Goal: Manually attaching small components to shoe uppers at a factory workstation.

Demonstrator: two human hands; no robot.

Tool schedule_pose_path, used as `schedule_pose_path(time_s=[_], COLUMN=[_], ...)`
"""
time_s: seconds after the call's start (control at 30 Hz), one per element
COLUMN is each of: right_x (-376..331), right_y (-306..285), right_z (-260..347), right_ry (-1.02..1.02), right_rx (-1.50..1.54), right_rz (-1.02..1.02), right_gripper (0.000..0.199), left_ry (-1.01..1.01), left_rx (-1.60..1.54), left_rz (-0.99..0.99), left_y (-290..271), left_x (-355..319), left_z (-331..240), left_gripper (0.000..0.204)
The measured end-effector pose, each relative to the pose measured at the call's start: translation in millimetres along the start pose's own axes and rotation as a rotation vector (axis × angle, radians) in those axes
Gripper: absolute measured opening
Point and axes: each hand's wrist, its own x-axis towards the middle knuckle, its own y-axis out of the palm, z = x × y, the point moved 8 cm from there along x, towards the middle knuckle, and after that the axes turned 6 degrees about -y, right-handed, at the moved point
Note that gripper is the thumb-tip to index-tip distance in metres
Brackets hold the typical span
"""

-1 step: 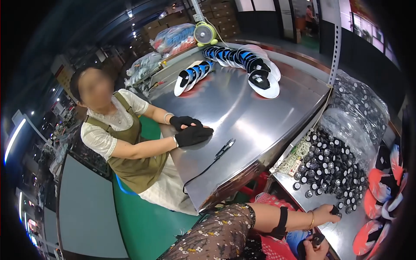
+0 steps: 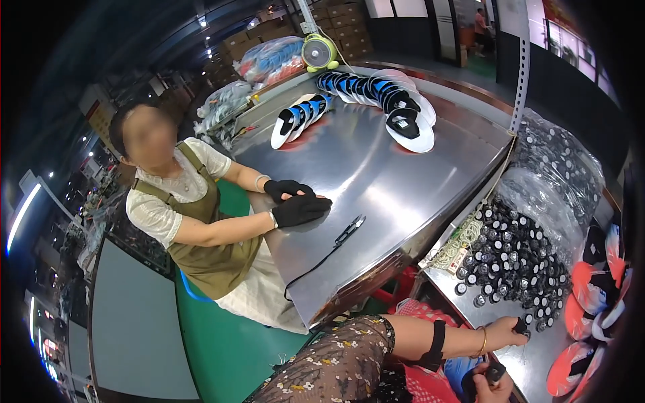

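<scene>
My left arm, in a sheer floral sleeve with a black band and a gold bracelet, stretches right over the metal work surface (image 2: 517,363). At its end my left hand (image 2: 502,334) has its fingers closed on a small black piece (image 2: 521,326), at the near edge of a pile of small round black pieces with pale tops (image 2: 514,255). Below it, at the lower edge, my right hand (image 2: 489,389) is closed on a small dark block-like piece (image 2: 496,371). The exact kind of these pieces is too small to make out.
Coral and white shoe-shaped pieces (image 2: 579,322) lie right of the pile; clear plastic (image 2: 537,195) covers its back. Across the metal table (image 2: 430,195), a co-worker's black-gloved hands (image 2: 299,209) rest near thread snips (image 2: 349,230). Shoe uppers (image 2: 410,131) and a fan (image 2: 318,52) stand farther back.
</scene>
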Motion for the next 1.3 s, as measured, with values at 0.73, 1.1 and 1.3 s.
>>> schedule_pose_path(time_s=[0.73, 1.1, 1.3], right_x=[22, 41, 33], right_y=[-48, -8, -14], right_z=[-17, -25, -47], right_ry=[-0.171, 0.042, 0.073], right_rx=[0.266, 0.195, -0.069], right_rz=[-0.377, -0.185, -0.179], right_gripper=[0.023, 0.010, 0.030], left_ry=[-0.100, -0.003, -0.014], left_rx=[1.311, 1.418, 1.608], left_rz=[0.722, 0.533, 0.593], left_y=[-19, -10, 6], left_x=[-78, -84, -84], left_z=[-25, -6, -1], left_gripper=[0.056, 0.071, 0.038])
